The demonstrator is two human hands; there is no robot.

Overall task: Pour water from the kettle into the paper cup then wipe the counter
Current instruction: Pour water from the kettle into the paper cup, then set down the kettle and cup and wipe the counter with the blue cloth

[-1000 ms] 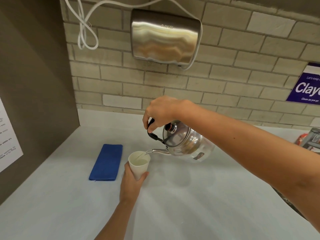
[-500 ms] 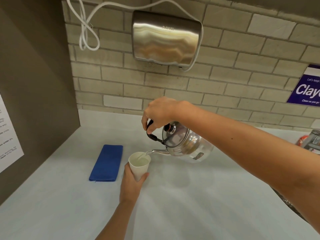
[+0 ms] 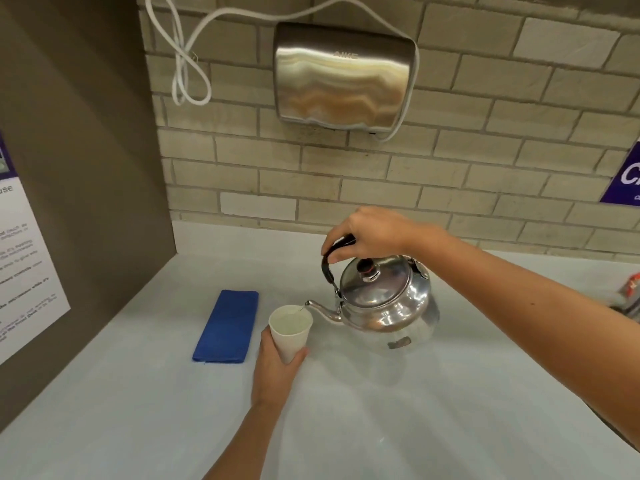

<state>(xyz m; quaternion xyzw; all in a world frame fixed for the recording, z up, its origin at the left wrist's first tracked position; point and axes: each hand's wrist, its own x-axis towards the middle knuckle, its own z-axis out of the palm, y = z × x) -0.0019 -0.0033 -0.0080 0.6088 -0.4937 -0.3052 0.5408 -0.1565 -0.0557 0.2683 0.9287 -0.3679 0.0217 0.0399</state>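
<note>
Your right hand (image 3: 372,233) grips the kettle (image 3: 384,299), spout over the cup (image 3: 290,330) your left hand (image 3: 275,370) holds.

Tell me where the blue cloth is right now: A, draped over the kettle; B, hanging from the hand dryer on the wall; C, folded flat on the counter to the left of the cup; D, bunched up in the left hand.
C: the blue cloth lies folded flat on the counter, left of the cup, which the left hand holds while the right hand tips the kettle.
</note>
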